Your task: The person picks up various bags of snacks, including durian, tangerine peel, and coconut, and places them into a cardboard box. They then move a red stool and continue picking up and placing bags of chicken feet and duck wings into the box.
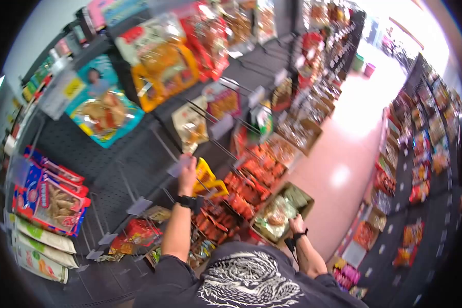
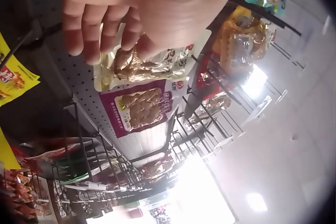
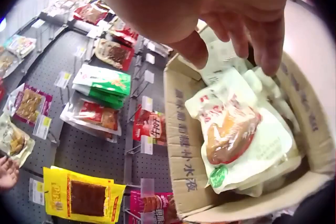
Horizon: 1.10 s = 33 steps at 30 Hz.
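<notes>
My left hand (image 1: 188, 174) is raised at the pegboard shelf, right at the lower end of a cream packet (image 1: 191, 123) on a hook. In the left wrist view its fingers (image 2: 100, 32) are loosely extended and overlap this clear-windowed packet. My right hand (image 3: 231, 14) reaches over an open cardboard box (image 3: 186, 150), thumb and fingers apart, fingertips close over the pale packets inside. On top in the box lies a white vacuum-sealed food packet (image 3: 233, 134) with a brown piece of food showing. Nothing shows between the right thumb and fingers.
A purple packet (image 2: 140, 109) hangs beside the cream one. Yellow packets (image 1: 209, 179) hang just right of the left hand. Metal hooks (image 1: 210, 115) with price tags stick out of the shelf. Red packets (image 1: 251, 177) fill boxes below, and the aisle floor (image 1: 339, 149) runs along the right.
</notes>
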{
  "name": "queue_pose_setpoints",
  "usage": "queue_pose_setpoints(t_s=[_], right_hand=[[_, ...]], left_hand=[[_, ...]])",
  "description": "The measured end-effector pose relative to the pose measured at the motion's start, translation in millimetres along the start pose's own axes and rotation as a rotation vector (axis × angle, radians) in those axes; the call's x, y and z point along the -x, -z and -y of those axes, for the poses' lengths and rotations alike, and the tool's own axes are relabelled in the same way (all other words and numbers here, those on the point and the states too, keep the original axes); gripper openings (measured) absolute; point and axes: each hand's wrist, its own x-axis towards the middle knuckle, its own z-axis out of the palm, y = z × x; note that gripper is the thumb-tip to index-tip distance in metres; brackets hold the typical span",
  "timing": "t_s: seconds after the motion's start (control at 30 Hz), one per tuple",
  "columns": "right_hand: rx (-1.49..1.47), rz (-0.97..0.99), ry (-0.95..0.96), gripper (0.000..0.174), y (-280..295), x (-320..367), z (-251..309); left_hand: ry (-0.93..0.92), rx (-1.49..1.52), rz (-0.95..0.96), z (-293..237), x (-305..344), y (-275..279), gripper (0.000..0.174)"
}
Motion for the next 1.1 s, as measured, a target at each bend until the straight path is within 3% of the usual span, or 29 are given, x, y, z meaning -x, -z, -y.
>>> queue_pose_setpoints(t_s=[0.03, 0.1, 0.17, 0.23, 0.37, 0.43, 0.53, 0.6, 0.63, 0.7, 0.77, 0.87, 0.97, 1.1], right_hand=[[-0.015, -0.037, 0.095, 0.046, 6, 16, 39], [-0.083, 0.114, 0.299, 0.048, 24, 41, 130], [-0.362, 0.314, 0.455, 0.045, 13, 40, 210], [-0.451, 0.329, 0.616, 0.043, -2, 43, 292], [-0.388, 0.375, 0.776, 0.052, -27, 54, 422], [-0.259, 0.356, 0.793, 0.060, -39, 51, 459], [-0.311, 0.233, 0.799, 0.067, -52, 53, 486], [-0.431, 0.238, 0.788, 0.068, -50, 59, 495], [-0.431, 0.233, 0.779, 0.068, -55, 56, 494], [-0.438, 0.194, 0.853, 0.060, -68, 36, 485], [-0.510, 0.303, 0.766, 0.044, -75, 22, 468], [-0.667, 0.425, 0.732, 0.034, -58, 37, 449], [-0.786, 0.406, 0.702, 0.024, -16, 80, 434], [-0.888, 0.396, 0.584, 0.025, 17, 110, 406]], left_hand=[[-0.103, -0.115, -0.066, -8, 1, -1, 0.037], [-0.317, -0.006, -0.212, 1, -14, -10, 0.046], [-0.309, -0.096, -0.305, -6, -26, -16, 0.052], [-0.498, -0.258, -0.480, -5, -44, -23, 0.057], [-0.469, -0.067, -0.377, -7, -70, -36, 0.057], [-0.466, -0.149, -0.449, -13, -73, -38, 0.050], [-0.441, -0.026, -0.443, -21, -75, -36, 0.038], [-0.243, 0.058, -0.182, -28, -70, -28, 0.028], [-0.239, 0.058, -0.173, -28, -66, -27, 0.028], [-0.260, 0.076, -0.137, -28, -57, -30, 0.025], [-0.200, 0.214, -0.017, -38, -42, -26, 0.025], [-0.238, 0.320, 0.093, -34, -23, -33, 0.023], [-0.171, 0.464, 0.217, -74, 12, -27, 0.024], [-0.217, 0.349, 0.275, -74, 47, -37, 0.025]])
